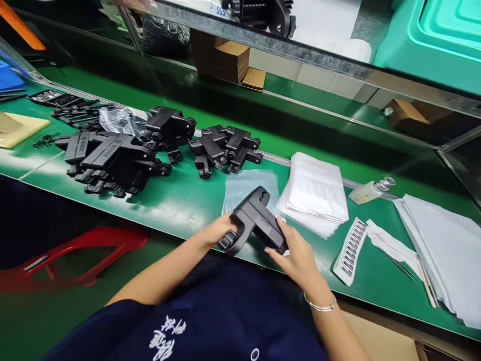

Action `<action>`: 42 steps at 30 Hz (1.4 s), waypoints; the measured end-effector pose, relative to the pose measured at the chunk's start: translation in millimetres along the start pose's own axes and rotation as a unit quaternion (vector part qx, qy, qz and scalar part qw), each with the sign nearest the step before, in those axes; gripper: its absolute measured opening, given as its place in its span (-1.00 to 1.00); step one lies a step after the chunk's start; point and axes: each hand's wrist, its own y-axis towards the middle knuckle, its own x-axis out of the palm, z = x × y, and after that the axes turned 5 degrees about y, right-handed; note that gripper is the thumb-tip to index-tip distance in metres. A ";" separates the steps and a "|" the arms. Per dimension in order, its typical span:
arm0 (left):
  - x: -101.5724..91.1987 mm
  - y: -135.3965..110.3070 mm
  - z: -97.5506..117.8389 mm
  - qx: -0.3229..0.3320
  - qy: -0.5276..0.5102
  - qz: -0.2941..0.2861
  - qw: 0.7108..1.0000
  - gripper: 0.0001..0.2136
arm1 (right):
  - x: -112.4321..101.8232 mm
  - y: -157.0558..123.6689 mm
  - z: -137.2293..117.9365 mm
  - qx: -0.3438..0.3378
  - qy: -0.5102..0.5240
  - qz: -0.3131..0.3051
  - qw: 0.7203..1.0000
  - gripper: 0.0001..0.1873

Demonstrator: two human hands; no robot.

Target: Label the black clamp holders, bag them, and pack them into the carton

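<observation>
Clock centered on the black housing (259, 218), 12 = away from you. You have it in both hands at the near edge of the bench (176, 205), tilted, its small clamp end toward 8. Can't tell if it touches the bench.

Your left hand (218, 229) grips the 9 o'clock side, just above that clamp; the fingertips are hidden behind the part. Your right hand (298, 250) pinches the 4 o'clock end, thumb on the near side, fingers on the far side, narrowed onto the housing.

Clear sleeves (246, 185) sit right behind it at 12, partly covered in view. White pouch stack (315, 188) at 2, near your right hand. Bottle (366, 191) lies tipped between 2 and 3, farther out. Label sheet (351, 250) past 3; big white sheets (447, 260) beyond it, same direction.

Similar black parts: smaller pile (221, 145) at 11, larger pile (116, 155) between 9 and 10, well apart from your left hand.
</observation>
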 end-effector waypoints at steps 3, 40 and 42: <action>-14.7 1.4 3.9 -0.072 -0.104 -0.036 0.991 -0.43 | -14.2 -10.9 7.0 -0.042 -0.034 -0.034 0.998 -0.22; 40.6 -6.8 10.9 0.193 0.320 -0.070 0.925 -0.48 | -17.8 -82.3 58.6 0.056 0.116 0.215 0.968 -0.57; 42.2 -7.2 12.1 0.124 0.267 -0.035 0.955 -0.40 | -25.5 -81.8 56.7 -0.001 0.065 0.183 0.981 -0.52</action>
